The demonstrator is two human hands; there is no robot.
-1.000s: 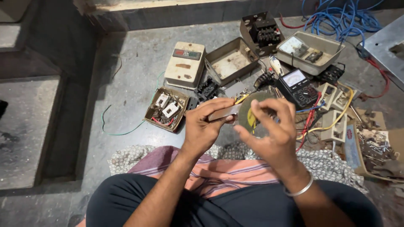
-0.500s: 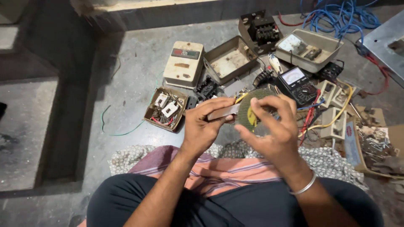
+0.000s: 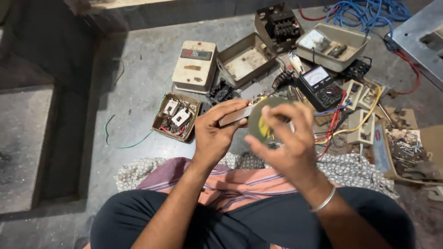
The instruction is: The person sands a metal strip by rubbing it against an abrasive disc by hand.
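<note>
My left hand (image 3: 216,133) grips a flat beige strip-like part (image 3: 235,115) by its near end, held level above my lap. My right hand (image 3: 286,140) is blurred; its fingers close around a round dark green disc-shaped part with a yellow mark (image 3: 263,123) that meets the strip's far end. A metal bangle (image 3: 323,202) sits on my right wrist. I sit cross-legged in dark trousers with a striped pink cloth (image 3: 230,184) over my lap.
On the grey floor lie a cream electrical box (image 3: 194,67), an open empty box (image 3: 244,60), a small carton of switches (image 3: 177,116), a black multimeter (image 3: 320,87), beige sockets with coloured wires (image 3: 362,113), blue cable (image 3: 364,11) and a box of screws (image 3: 408,154). A raised ledge (image 3: 23,143) stands left.
Both hands stay together on the strip and disc. My right hand's fingers have shifted around the disc and are now blurred; the view has dropped slightly.
</note>
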